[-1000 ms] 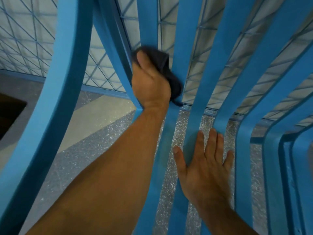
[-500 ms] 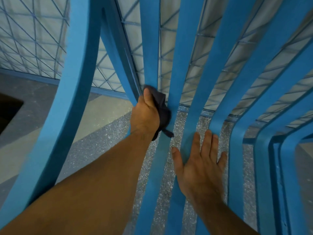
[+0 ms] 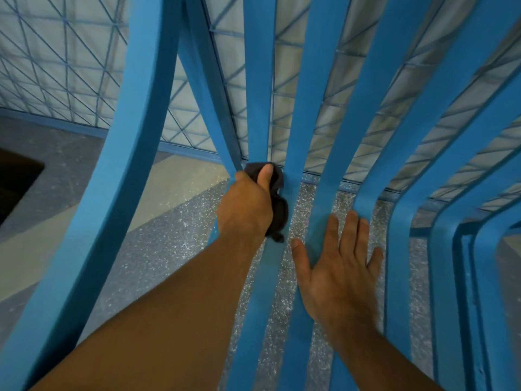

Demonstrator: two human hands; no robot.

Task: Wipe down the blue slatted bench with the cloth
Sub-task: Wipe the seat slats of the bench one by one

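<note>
Currently, left hand (image 3: 248, 204): gripping cloth (image 3: 279, 206) against bench (image 3: 259, 80).
Right hand (image 3: 335, 266): spread flat on bench.
Cloth handling: likely soft, light, limp; best held wadded.

The left hand (image 3: 246, 206) grips a dark cloth (image 3: 277, 198) around one slat of the blue slatted bench (image 3: 423, 114), thumb up on the cloth. Just right of the cloth, the right hand (image 3: 339, 273) lies flat, fingers spread across neighbouring slats, above the speckled floor (image 3: 169, 244).
</note>
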